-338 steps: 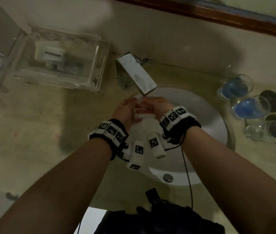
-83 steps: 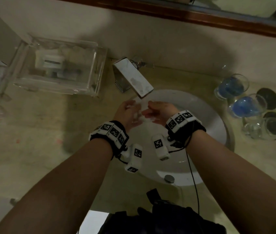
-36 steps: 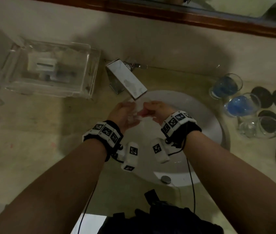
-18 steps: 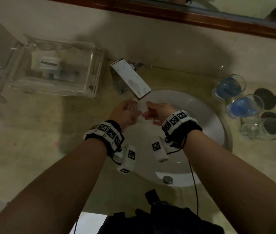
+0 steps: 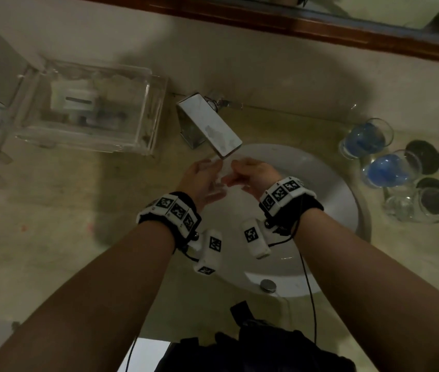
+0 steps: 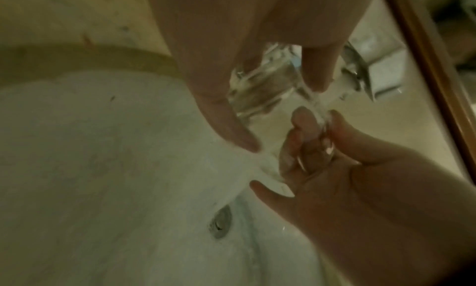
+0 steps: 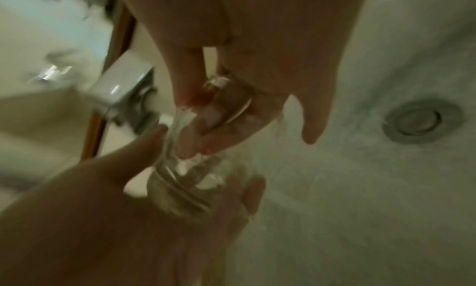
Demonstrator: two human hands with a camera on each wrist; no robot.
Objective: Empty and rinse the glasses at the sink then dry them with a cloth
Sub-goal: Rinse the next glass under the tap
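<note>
Head view shows both hands over the white sink point(image 5: 341, 200), just under the square chrome tap point(image 5: 210, 127). The left hand point(image 5: 199, 181) curls round the body of a clear glass point(image 6: 260, 87) and holds it on a tilt. The right hand point(image 5: 250, 173) has its fingers point(image 6: 301, 131) bent into the mouth of the glass, thumb outside, pinching the rim. I judge this to be the rinse. To do it well, I'd keep the left grip firm, since wet glass slips, turn the glass slowly so the fingers sweep the whole inner wall, then tip it out over the drain point(image 7: 421, 121). The glass looks colourless, thick at the base, with white froth or splashing water at the rim; which, I can't tell. On the tabletop point(image 5: 52, 210) to the right stand two glasses of blue liquid point(image 5: 366, 138), not yet emptied.
</note>
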